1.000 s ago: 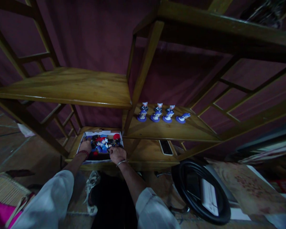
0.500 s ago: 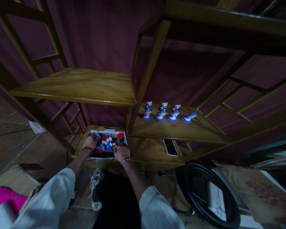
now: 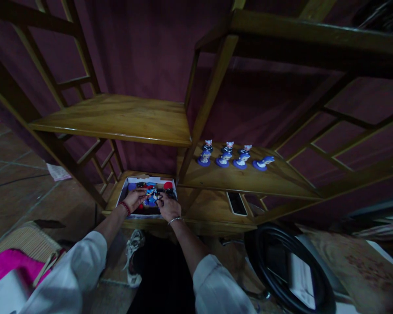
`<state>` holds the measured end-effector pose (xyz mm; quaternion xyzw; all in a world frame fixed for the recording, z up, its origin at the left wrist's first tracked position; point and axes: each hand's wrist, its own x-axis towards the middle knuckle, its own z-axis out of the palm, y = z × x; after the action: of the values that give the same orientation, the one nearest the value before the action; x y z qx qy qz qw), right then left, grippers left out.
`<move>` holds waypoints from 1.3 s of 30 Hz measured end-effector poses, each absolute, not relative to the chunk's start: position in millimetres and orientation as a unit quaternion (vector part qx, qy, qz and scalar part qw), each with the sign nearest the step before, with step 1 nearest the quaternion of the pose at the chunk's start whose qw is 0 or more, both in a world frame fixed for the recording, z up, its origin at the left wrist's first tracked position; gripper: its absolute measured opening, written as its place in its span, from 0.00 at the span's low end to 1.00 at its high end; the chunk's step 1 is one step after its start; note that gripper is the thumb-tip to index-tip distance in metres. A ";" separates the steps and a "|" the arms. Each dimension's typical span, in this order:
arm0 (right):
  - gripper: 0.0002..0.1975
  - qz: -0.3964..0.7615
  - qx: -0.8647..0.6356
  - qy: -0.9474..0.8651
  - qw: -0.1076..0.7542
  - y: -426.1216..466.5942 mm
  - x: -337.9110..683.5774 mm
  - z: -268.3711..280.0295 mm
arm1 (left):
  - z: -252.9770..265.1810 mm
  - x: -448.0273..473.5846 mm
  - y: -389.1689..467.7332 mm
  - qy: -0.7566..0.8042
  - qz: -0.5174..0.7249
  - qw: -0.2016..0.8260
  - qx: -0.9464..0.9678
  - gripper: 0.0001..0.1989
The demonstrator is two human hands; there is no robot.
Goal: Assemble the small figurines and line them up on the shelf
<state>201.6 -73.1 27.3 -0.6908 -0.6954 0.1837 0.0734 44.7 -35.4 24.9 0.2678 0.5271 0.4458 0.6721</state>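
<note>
Blue figurine (image 3: 149,192): inside the white box (image 3: 157,179), near its middle. Left hand (image 3: 134,201) just came in from box's left side, now near right hand (image 3: 169,207), so both work one spot. Either grip: can't tell if grasping. Shelf figurines (image 3: 241,161), right of box: unchanged.

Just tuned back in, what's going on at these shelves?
A person's left hand and right hand are in an open box of small colourful pieces; whether either grips one is hard to tell. Seven figurines are set in two rows on the shelf to the right, and a phone-like slab lies on the board below.
</note>
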 end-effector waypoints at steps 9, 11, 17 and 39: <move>0.22 0.191 -0.647 -0.727 0.132 -76.7 207.6 29.9 | 16.7 59.0 -41.3 0.475 0.395 0.747 0.246 0.09; 0.20 0.196 -0.647 -0.724 0.136 -76.7 208.1 28.7 | 15.2 59.8 -41.6 0.465 0.390 0.756 0.247 0.10; 0.16 0.210 -0.664 -0.707 0.123 -75.3 207.4 28.6 | 9.1 60.8 -43.3 0.442 0.385 0.766 0.263 0.07; 0.15 0.159 -0.687 -0.705 0.073 -78.4 202.7 34.9 | 2.7 64.6 -43.4 0.574 0.281 0.677 0.365 0.06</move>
<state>202.7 -78.4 34.9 -0.6868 -0.7055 0.1586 0.0734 64.6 -43.4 2.7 0.3651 0.5744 0.2807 0.6767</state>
